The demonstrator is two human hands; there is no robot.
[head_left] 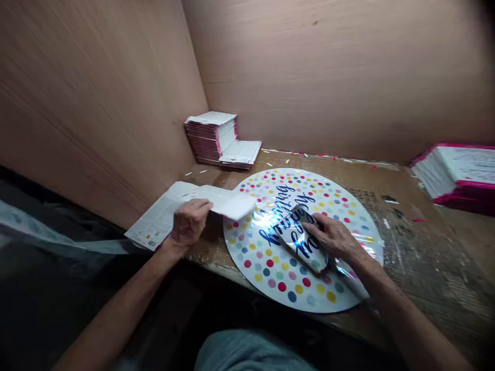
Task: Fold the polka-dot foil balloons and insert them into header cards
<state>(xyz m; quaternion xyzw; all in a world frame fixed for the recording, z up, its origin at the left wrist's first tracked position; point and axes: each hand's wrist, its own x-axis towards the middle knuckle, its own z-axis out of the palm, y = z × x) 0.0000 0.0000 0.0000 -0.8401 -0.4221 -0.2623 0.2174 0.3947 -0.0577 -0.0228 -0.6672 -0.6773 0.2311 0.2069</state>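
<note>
- At three o'clock from the left hand [190, 222], a glossy folded plastic packet [309, 253], long axis eleven-to-five;
- right hand [333, 236] (the nearer) grasps it;
- left hand pinches a blurred white cardboard sheet [234, 204].

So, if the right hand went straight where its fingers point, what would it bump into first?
Probably the white card stack at the back left, beyond the dotted round board. Depth is unclear, so the right hand might brush the board first.
</note>
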